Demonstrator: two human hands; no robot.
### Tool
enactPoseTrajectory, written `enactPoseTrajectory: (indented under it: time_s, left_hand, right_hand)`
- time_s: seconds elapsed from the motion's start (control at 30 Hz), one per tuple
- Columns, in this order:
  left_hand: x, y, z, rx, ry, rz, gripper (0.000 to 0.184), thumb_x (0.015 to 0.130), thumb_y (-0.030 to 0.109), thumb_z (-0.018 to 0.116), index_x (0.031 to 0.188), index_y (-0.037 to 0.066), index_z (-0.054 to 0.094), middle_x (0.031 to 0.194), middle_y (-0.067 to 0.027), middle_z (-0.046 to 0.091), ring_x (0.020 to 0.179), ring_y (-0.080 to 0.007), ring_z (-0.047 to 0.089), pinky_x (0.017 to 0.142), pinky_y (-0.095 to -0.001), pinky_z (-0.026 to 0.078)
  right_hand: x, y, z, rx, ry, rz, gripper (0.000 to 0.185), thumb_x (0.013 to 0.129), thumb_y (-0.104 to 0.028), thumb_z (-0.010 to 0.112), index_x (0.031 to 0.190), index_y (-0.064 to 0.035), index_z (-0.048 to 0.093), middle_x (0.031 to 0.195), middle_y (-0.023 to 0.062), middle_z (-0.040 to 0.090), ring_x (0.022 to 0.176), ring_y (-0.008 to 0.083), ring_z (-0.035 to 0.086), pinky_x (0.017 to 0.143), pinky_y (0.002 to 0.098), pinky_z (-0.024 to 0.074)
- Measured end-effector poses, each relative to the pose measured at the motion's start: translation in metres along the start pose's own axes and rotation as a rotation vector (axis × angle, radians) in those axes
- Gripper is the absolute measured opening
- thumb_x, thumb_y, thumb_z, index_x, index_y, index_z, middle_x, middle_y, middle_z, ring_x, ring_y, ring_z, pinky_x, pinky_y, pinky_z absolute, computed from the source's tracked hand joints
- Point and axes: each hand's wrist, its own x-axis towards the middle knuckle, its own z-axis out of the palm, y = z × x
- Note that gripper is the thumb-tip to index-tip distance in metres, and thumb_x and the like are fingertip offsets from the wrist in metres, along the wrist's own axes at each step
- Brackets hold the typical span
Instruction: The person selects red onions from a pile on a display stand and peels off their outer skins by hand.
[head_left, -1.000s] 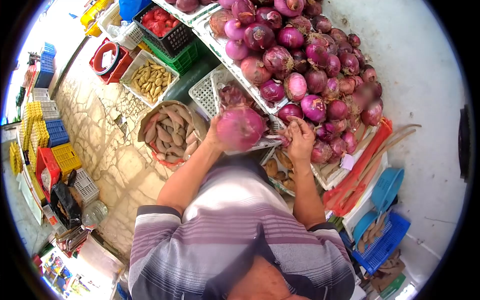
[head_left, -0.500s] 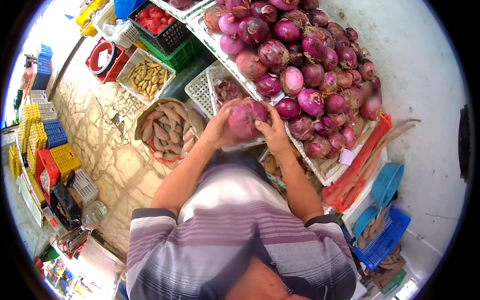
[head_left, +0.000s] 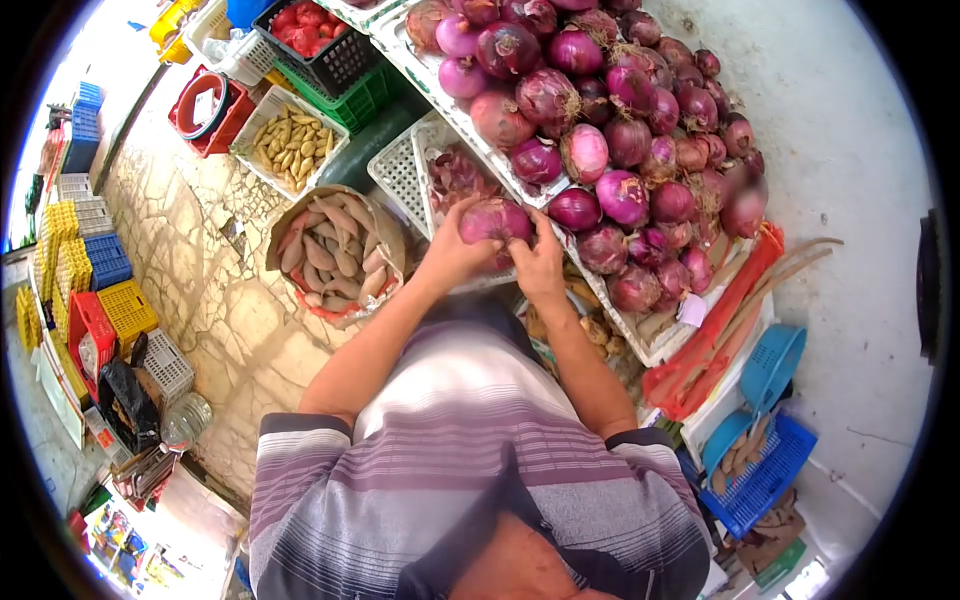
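Note:
A large red onion is held between both hands in front of my chest. My left hand is closed round its left side, and my right hand grips the right side, both thumbs on the near face. Just beyond it sits a white crate with loose purple onion skins in it. To the upper right, a big heap of red onions fills a white tray.
On the left stand a sack of sweet potatoes and a white basket of small yellowish tubers. Red netting and blue baskets lie to the right. A black crate with red-wrapped items stands at the upper left.
My fingers have shifted round the onion; my thumbs have come closer together on its near side. Both hands remain on it, and my right hand has moved slightly left.

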Motion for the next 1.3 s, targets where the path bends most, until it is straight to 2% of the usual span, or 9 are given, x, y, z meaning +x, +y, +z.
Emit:
enactPoseTrajectory:
  time_s: [0.23,0.47,0.67,0.73,0.9,1.07,1.2,1.23,1.3]
  left_hand:
    - [0.009,-0.022,-0.004,0.072,0.064,0.001,0.067,0.082,0.005,0.072,0.143,-0.002,0.046,0.116,-0.0113,0.063,0.102,-0.0157,0.062,0.089,-0.0292,0.053]
    - [0.005,-0.058,-0.01,0.37,0.105,-0.007,0.063,0.083,0.013,0.073,0.139,-0.006,0.048,0.098,-0.0116,0.067,0.087,-0.0169,0.065,0.081,-0.0299,0.055]
    - [-0.001,-0.091,-0.017,0.187,0.013,-0.322,0.065,0.082,0.016,0.075,0.138,-0.005,0.05,0.103,-0.0121,0.069,0.089,-0.0171,0.066,0.079,-0.0311,0.055]
    - [0.002,-0.092,-0.019,0.184,0.019,-0.342,0.068,0.081,0.019,0.075,0.139,-0.005,0.049,0.102,-0.0152,0.07,0.088,-0.0194,0.068,0.077,-0.0328,0.057]
    - [0.042,-0.126,-0.028,0.135,0.139,-0.319,0.076,0.079,0.024,0.079,0.14,-0.007,0.047,0.106,-0.0179,0.071,0.093,-0.0235,0.069,0.078,-0.0351,0.058]
    - [0.104,-0.151,-0.038,0.026,0.341,-0.166,0.082,0.082,0.033,0.083,0.142,-0.007,0.043,0.114,-0.0207,0.069,0.1,-0.0261,0.068,0.086,-0.0376,0.056]
    - [0.111,-0.139,-0.054,0.077,0.28,-0.344,0.077,0.088,0.034,0.079,0.143,-0.005,0.043,0.116,-0.0186,0.069,0.096,-0.0234,0.069,0.081,-0.0372,0.057]
    - [0.099,-0.109,-0.05,0.23,0.307,-0.341,0.059,0.096,0.035,0.071,0.133,-0.007,0.055,0.107,-0.0136,0.069,0.081,-0.0168,0.066,0.066,-0.0294,0.052]
    - [0.095,-0.144,-0.078,0.235,0.192,-0.343,0.046,0.098,0.032,0.069,0.12,-0.007,0.063,0.098,-0.0117,0.07,0.075,-0.0156,0.064,0.065,-0.0294,0.052]
  right_hand:
    - [0.005,0.002,0.003,-0.226,-0.019,-0.009,0.057,0.087,-0.008,0.064,0.141,0.006,0.049,0.127,0.02,0.062,0.114,0.0243,0.062,0.102,0.0352,0.0474]
    - [-0.003,0.052,0.023,-0.017,-0.043,0.183,0.048,0.084,-0.006,0.068,0.13,0.002,0.057,0.122,0.0235,0.064,0.114,0.033,0.063,0.101,0.0409,0.0484]
    - [-0.022,0.07,0.032,-0.143,-0.123,0.331,0.052,0.088,-0.012,0.064,0.138,0.001,0.052,0.115,0.0153,0.068,0.1,0.0236,0.065,0.09,0.0336,0.0519]
    - [-0.027,0.085,0.027,0.139,-0.173,0.457,0.054,0.091,-0.016,0.065,0.14,-0.0007,0.05,0.117,0.0126,0.068,0.097,0.0199,0.064,0.084,0.0319,0.0517]
    - [-0.032,0.112,0.021,0.418,-0.021,0.596,0.054,0.097,-0.019,0.067,0.144,-0.0014,0.047,0.116,0.0075,0.065,0.091,0.0119,0.06,0.069,0.0262,0.0464]
    - [-0.034,0.122,-0.001,0.166,-0.149,0.506,0.054,0.096,-0.025,0.072,0.139,0.0024,0.053,0.117,0.0113,0.065,0.085,0.0138,0.063,0.07,0.0267,0.0485]
    - [-0.026,0.092,-0.014,-0.042,-0.181,0.367,0.052,0.099,-0.027,0.07,0.136,0.0054,0.055,0.123,0.0175,0.066,0.102,0.02,0.069,0.084,0.0298,0.0548]
    - [-0.022,0.08,-0.015,-0.005,-0.204,0.407,0.051,0.099,-0.026,0.07,0.137,0.0055,0.055,0.125,0.018,0.066,0.104,0.0204,0.069,0.086,0.0296,0.0547]
    - [-0.022,0.079,-0.014,0.071,-0.202,0.401,0.042,0.1,-0.021,0.069,0.131,0.0051,0.059,0.116,0.0141,0.069,0.097,0.0168,0.068,0.082,0.0274,0.054]
